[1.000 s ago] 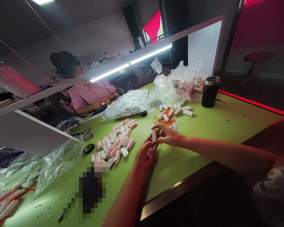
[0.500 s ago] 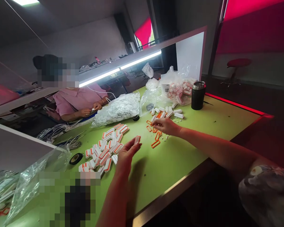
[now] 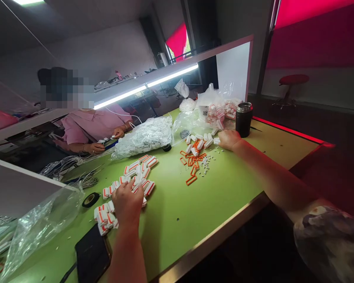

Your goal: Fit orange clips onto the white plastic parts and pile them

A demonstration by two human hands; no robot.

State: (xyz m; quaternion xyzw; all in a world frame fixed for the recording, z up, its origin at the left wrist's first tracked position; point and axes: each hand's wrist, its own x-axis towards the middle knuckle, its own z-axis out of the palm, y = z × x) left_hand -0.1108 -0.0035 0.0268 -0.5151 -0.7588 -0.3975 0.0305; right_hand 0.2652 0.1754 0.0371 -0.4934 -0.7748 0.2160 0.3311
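My left hand (image 3: 128, 199) is over the pile of white plastic blocks with orange edging (image 3: 141, 169), its fingers apart and reaching down among them. Part of the pile is hidden beneath it. On the right, my right hand (image 3: 230, 140) has its fingers curled at a plain white plastic block (image 3: 216, 140), beside the black tumbler. Its fingertips are partly hidden. Between the hands lie loose orange rectangular frames (image 3: 191, 180), with small white pegs (image 3: 205, 163) scattered beside them and more white blocks (image 3: 208, 142) behind.
A clear bag of white parts (image 3: 144, 135) and a bag of pinkish-white parts (image 3: 216, 112) stand at the back. The tumbler (image 3: 244, 120) is at the right. Black tape (image 3: 91, 199) and a phone (image 3: 93, 253) lie left. Across the table, a person in a pink shirt (image 3: 112, 114) handles small parts.
My left hand has moved left and down to the edged pile; the orange-edged block it held is no longer in view in it. My right hand has moved right from the orange frames to the white blocks.
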